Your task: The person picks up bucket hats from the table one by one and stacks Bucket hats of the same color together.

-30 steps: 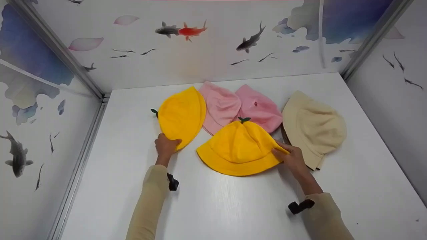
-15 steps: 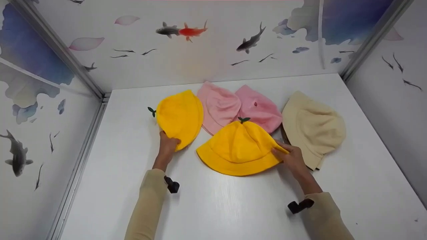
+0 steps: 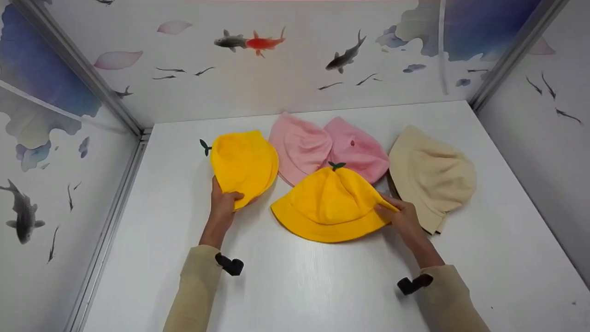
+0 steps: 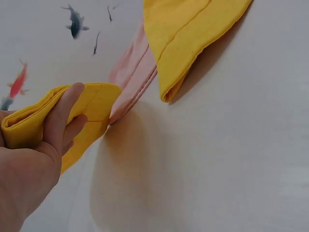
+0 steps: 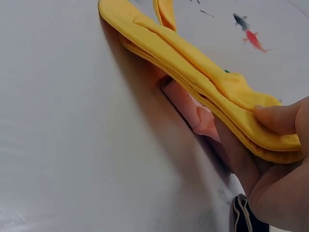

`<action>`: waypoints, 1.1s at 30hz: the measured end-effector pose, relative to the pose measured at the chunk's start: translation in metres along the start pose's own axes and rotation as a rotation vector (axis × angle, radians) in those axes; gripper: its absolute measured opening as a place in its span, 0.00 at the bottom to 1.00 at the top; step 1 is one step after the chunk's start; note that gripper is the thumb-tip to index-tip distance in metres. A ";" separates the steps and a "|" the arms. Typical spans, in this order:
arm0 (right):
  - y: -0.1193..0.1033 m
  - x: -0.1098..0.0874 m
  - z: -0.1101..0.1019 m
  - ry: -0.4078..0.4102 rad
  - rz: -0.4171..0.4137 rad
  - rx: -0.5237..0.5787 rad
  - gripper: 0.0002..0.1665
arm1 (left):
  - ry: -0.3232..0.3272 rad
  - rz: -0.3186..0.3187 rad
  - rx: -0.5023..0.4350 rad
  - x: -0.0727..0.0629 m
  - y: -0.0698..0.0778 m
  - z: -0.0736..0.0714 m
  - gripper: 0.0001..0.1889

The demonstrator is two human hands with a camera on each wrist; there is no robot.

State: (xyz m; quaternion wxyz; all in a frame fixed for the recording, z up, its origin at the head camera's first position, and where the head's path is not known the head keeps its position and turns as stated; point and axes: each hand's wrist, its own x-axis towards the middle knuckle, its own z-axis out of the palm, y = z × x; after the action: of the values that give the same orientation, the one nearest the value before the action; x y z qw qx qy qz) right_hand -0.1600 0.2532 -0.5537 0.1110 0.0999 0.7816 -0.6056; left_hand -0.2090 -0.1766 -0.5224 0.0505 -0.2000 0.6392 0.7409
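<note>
Left hand (image 3: 222, 206): its grip was narrow, the thumb on top and the fingers beneath, pinching the near end of a folded yellow cloth bucket hat (image 3: 244, 161).
Left hat: it lay left of the group, its green leaf-shaped sprout (image 3: 205, 147) pointing leftward; the pinched end was raised, with the doubled brim layers showing in the left wrist view.
Right hand (image 3: 405, 217): its grip was likewise narrow, thumb above and fingers below, holding the right brim corner of a second yellow cloth bucket hat (image 3: 334, 200).
Right hat: it sat front and centre, folded flat, brim toward the person, a green two-leaf sprout (image 3: 337, 165) at its top.
Behind: a pale pink cloth hat (image 3: 305, 143) and a deeper pink cloth hat (image 3: 359, 152) with a small red motif met side by side, partly covered by the front yellow hat.
Far right: a beige cloth bucket hat (image 3: 435, 173) lay near the right hand, dark lining at its lower edge.
Wrists: black cameras (image 3: 415, 283) sat by beige sleeves (image 3: 198, 281).
Underneath: a smooth white worktop (image 3: 304, 290).
Around: white walls (image 3: 295, 78) printed with fish and petals.
</note>
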 end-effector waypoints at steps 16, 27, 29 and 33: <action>0.003 0.006 0.001 -0.017 0.010 -0.007 0.33 | -0.060 0.071 -0.183 -0.026 0.016 0.002 0.48; 0.002 0.010 0.002 0.018 0.021 -0.014 0.32 | -0.202 0.103 -0.216 -0.038 0.016 0.009 0.47; 0.002 0.011 0.001 0.029 0.014 -0.018 0.32 | -0.266 0.122 -0.233 -0.041 0.015 0.011 0.46; 0.002 0.012 0.001 0.037 0.035 -0.032 0.32 | -0.386 0.159 -0.270 -0.046 0.014 0.014 0.43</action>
State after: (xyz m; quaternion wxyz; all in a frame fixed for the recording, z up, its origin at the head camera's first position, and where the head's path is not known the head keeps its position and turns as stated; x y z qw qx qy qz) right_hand -0.1709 0.2529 -0.5591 0.1087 0.1230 0.7911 -0.5892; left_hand -0.1747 -0.1567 -0.4914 0.0860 -0.0088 0.5268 0.8456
